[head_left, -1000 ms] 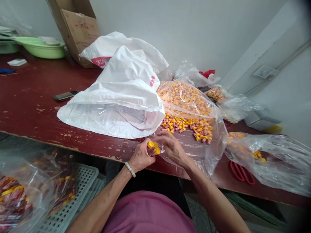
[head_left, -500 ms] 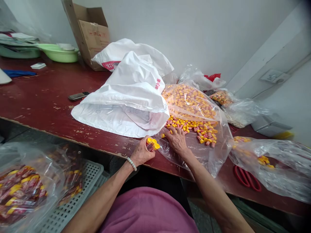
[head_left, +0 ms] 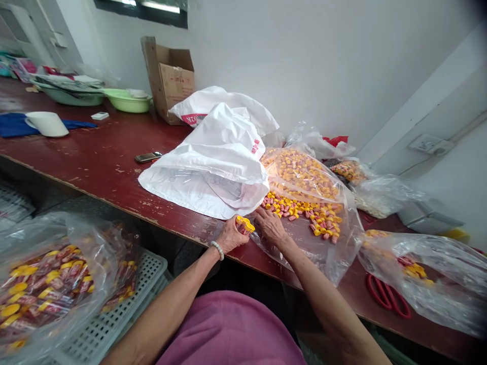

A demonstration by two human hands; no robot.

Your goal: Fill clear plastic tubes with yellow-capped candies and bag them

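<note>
Near the table's front edge, my left hand (head_left: 231, 236), with a bead bracelet at the wrist, is closed round several clear tubes with yellow caps (head_left: 244, 224). Just right of it, my right hand (head_left: 269, 226) lies over the edge of a clear plastic bag, beside the mouth of a white sack (head_left: 205, 167); its fingertips are partly hidden and I cannot make out whether they hold anything. Many small yellow-capped red pieces (head_left: 325, 220) spill from the clear bag (head_left: 304, 167) behind and right of this hand. Clear tubes lie inside the white sack's mouth.
Red-handled scissors (head_left: 388, 295) and another clear bag (head_left: 441, 258) lie at the right. A phone (head_left: 147, 157), white mug (head_left: 48, 124), green basin (head_left: 127, 101) and cardboard box (head_left: 175, 83) stand left and behind. Filled tubes in a bag (head_left: 49, 284) sit by a grey crate (head_left: 114, 312) at lower left.
The view has shifted left, bringing the mug into sight. My right hand has drawn back from the loose pieces toward my left hand, which still holds the tubes.
</note>
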